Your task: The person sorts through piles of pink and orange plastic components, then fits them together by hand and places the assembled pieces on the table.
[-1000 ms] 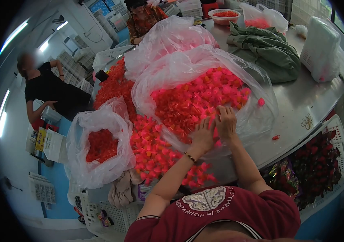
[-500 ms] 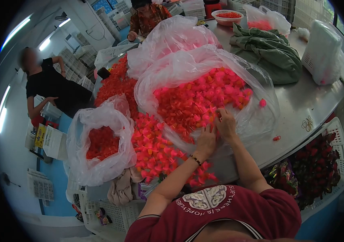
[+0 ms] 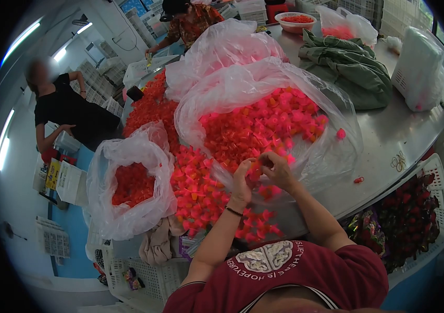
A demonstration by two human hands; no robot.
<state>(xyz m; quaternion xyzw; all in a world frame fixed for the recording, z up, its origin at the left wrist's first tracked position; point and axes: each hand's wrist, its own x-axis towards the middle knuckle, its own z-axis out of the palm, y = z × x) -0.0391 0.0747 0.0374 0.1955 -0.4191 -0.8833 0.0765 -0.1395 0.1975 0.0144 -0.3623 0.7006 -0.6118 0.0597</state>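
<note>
My left hand point(image 3: 241, 187) is closed at the front edge of a big clear plastic bag point(image 3: 190, 117), with a small red plastic piece point(image 3: 254, 173) showing at its fingers. Close beside it, my right hand point(image 3: 278, 171) has its fingers pinched together; what they hold, if anything, is too small to name. Behind my hands, the bag lies open over a heap of small red pieces point(image 3: 227, 138) and bright pink pieces with orange parts point(image 3: 284, 112). More pink-and-orange pieces point(image 3: 198, 195) are spread on the metal table, left of my left hand.
A second bag point(image 3: 102, 182) of red pieces stands at the left. Green cloth point(image 3: 347, 73), a white bowl point(image 3: 305, 25) and rubber bands point(image 3: 398, 161) lie on the table point(image 3: 373, 135). A crate point(image 3: 443, 201) holds dark red items. One person point(image 3: 71, 107) stands left; another point(image 3: 193, 26) works behind.
Both my hands have moved left and slightly toward me, off the bag's pink heap, and a red piece now shows between them. The person at the back has moved an arm left.
</note>
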